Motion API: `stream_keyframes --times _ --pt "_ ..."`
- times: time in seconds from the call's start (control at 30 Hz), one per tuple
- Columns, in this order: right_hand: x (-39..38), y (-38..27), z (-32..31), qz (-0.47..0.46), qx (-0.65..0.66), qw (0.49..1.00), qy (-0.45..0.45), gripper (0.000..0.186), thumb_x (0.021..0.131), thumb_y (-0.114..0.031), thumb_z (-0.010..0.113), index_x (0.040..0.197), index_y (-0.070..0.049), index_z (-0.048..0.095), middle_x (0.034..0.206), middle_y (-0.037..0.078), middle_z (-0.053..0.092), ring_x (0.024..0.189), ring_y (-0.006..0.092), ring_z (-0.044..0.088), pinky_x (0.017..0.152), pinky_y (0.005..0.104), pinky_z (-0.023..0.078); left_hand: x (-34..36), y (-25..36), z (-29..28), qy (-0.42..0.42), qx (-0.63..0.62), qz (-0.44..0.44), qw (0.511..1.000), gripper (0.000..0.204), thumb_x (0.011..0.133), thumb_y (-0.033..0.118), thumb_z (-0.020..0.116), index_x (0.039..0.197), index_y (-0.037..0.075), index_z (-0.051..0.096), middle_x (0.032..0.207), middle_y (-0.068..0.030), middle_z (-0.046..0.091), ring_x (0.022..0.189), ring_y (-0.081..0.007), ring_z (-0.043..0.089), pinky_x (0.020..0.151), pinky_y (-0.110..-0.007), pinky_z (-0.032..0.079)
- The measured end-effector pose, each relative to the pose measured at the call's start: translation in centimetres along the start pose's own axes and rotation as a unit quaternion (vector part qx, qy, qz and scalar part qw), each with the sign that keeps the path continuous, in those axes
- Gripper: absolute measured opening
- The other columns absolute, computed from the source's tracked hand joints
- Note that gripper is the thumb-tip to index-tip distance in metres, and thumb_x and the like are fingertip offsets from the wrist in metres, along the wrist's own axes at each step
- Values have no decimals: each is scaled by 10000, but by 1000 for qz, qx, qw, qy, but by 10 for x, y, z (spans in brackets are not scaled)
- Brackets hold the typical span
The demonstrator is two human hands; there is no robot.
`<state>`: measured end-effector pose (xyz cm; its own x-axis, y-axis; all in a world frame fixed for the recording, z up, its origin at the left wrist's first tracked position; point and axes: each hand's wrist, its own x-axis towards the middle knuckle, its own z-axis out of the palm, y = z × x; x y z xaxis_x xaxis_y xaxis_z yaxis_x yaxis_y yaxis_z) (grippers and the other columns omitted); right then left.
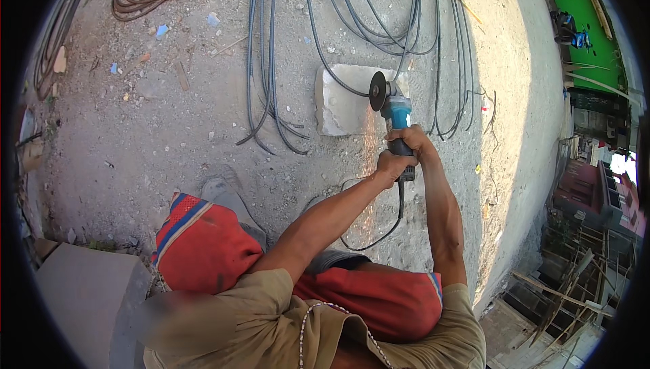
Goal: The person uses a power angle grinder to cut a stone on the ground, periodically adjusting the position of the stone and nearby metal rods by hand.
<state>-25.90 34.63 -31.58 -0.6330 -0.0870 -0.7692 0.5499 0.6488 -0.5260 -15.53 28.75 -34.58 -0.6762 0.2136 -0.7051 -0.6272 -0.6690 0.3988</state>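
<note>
Both my hands are closed around a blue-and-black angle grinder (pixel 400 113) with a dark cutting disc (pixel 378 91). My right hand (pixel 414 140) grips the body just behind the blue housing. Lower on the black handle, my left hand (pixel 394 168) is wrapped round it. The disc meets a thin dark steel rod (pixel 342 84) over a pale concrete block (pixel 333 106). Orange sparks (pixel 369 144) stream from there toward me. A black power cord (pixel 389 231) hangs from the grinder's rear and curves across the ground.
Several long steel rods (pixel 263 51) lie bent in loops beyond and beside the block. More coiled rods (pixel 128 9) are at the far left. A grey block (pixel 88 294) stands at my lower left. Wooden poles (pixel 569 288) and a green surface (pixel 575 10) are off to the right.
</note>
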Motion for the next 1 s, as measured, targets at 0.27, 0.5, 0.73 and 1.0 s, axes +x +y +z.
stream_keyframes --times 0.27,0.5,0.73,1.0 --pt "-18 -9 3 49 -62 997 28 272 603 -148 780 781 27 673 728 101 650 593 186 617 552 323 500 -13 2 2 -11 -11 -18 1000 342 546 100 757 840 2 613 765 -57 632 611 -151 613 535 -287 496" --pt "-20 -7 3 52 -90 994 21 246 608 -150 776 757 19 677 726 101 649 608 186 619 555 318 495 -15 -5 2 -16 -41 -25 999 326 553 109 757 828 2 618 752 -51 628 599 -149 603 547 -280 491" --pt "-24 -6 4 71 -80 994 31 235 612 -150 778 749 14 680 716 95 647 590 185 609 541 322 484 -23 -3 4 -25 -59 -27 998 243 618 80 747 809 -2 621 729 -64 622 586 -161 610 523 -295 494" --pt "-28 -14 5 31 -121 992 4 235 618 -144 788 759 3 670 720 101 644 573 179 602 533 314 482 -26 -5 5 -11 -36 -22 999 287 574 119 765 798 4 628 741 -58 635 591 -152 614 526 -288 496"
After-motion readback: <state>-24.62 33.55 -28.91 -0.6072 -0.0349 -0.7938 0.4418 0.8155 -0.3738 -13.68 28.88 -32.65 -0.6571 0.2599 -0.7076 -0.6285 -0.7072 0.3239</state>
